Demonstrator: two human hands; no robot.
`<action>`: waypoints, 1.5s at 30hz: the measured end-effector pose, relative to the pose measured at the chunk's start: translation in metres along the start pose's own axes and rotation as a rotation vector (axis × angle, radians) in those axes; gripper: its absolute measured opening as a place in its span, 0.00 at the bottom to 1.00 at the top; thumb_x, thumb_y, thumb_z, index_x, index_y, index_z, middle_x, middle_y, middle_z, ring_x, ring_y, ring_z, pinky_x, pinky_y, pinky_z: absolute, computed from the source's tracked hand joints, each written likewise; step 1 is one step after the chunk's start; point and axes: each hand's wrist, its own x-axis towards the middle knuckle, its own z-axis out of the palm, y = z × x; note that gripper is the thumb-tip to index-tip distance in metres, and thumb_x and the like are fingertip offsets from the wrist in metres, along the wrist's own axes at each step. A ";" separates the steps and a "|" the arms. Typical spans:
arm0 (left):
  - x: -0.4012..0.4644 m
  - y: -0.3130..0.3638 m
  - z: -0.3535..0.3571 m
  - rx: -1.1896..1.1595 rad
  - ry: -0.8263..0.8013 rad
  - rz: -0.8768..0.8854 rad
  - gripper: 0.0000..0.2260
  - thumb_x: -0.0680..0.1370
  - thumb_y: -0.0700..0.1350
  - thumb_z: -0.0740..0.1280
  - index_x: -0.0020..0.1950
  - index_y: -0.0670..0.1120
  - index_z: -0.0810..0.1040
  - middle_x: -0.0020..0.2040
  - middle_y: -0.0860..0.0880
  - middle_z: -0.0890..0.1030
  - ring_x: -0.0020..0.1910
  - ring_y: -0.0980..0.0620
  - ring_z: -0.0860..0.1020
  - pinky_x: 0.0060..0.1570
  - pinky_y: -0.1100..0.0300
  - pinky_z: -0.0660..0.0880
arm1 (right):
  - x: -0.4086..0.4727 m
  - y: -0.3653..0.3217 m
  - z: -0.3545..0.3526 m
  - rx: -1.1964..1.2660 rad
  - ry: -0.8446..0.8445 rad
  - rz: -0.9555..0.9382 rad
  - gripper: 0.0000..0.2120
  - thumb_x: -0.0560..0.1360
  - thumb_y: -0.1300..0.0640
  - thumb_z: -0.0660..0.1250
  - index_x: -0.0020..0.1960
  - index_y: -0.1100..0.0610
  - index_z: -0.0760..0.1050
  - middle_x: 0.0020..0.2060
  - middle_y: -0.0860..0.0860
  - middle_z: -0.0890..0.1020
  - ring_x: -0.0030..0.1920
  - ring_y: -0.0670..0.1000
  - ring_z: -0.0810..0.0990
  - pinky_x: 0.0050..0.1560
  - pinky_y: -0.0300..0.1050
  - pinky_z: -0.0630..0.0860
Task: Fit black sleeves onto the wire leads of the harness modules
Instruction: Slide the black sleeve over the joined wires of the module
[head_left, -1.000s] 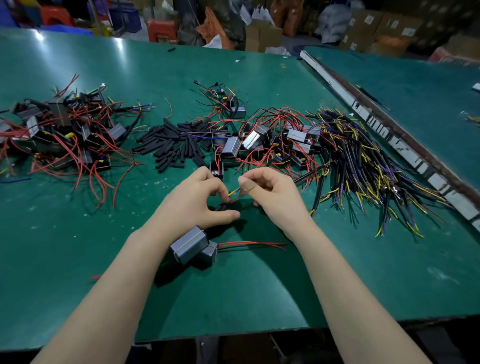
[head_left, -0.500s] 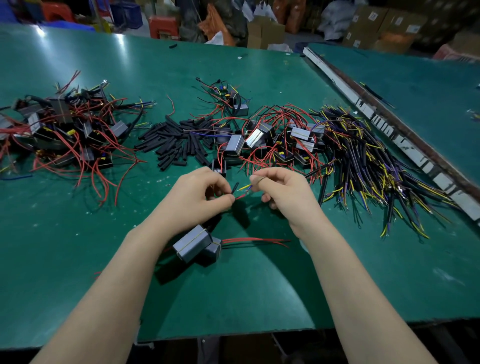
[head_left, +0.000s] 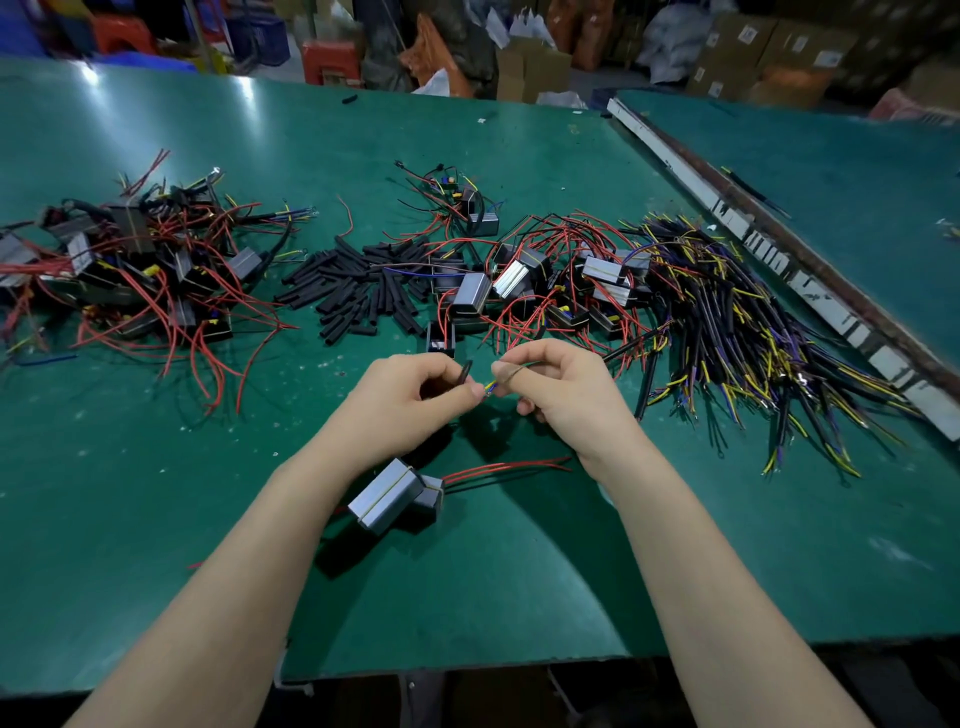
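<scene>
Hands meet just above the middle of the frame; the left hand (head_left: 410, 397) pinches a short black sleeve (head_left: 465, 371) between thumb and forefinger, and the right hand (head_left: 558, 387) pinches the thin wire leads (head_left: 491, 387), yellow among them, their tips close to the left thumb; whether the leads have entered the sleeve I cannot tell. Below the left wrist a grey module (head_left: 387, 494) lies on the green surface (head_left: 727, 545), its red wires (head_left: 506, 466) trailing right under the right wrist. Just beyond the hands, at centre, lies a heap of loose sleeves (head_left: 358, 291), with a cluster of modules in red wire (head_left: 540, 286) beside it; a second tangle of modules (head_left: 130, 270) fills the left of the frame, and a sheaf of black, yellow and purple leads (head_left: 753, 353) spreads at right, up to a striped rail (head_left: 810, 291) along the surface's right edge. Bare green surface lies between the forearms and to their sides down to the near edge at the bottom; cartons (head_left: 753, 47) stand along the top right.
</scene>
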 end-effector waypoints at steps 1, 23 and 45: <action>0.000 0.000 0.000 -0.005 -0.009 -0.001 0.07 0.74 0.51 0.70 0.36 0.55 0.77 0.28 0.55 0.74 0.28 0.60 0.68 0.31 0.66 0.65 | 0.000 0.000 0.000 -0.005 -0.002 -0.003 0.03 0.75 0.63 0.69 0.45 0.59 0.76 0.30 0.49 0.82 0.24 0.39 0.74 0.26 0.29 0.68; -0.001 0.004 0.001 0.057 0.095 0.042 0.09 0.78 0.49 0.65 0.38 0.55 0.73 0.30 0.55 0.73 0.29 0.61 0.70 0.31 0.71 0.65 | 0.000 -0.004 0.001 0.023 -0.116 0.293 0.07 0.75 0.56 0.64 0.39 0.54 0.78 0.24 0.47 0.76 0.19 0.44 0.63 0.18 0.31 0.54; -0.007 0.024 0.005 -0.433 0.216 -0.056 0.12 0.79 0.47 0.63 0.42 0.44 0.82 0.31 0.58 0.77 0.34 0.59 0.72 0.38 0.66 0.68 | -0.009 -0.005 0.017 0.195 0.073 -0.212 0.10 0.77 0.64 0.65 0.38 0.54 0.79 0.21 0.48 0.75 0.21 0.44 0.69 0.22 0.34 0.65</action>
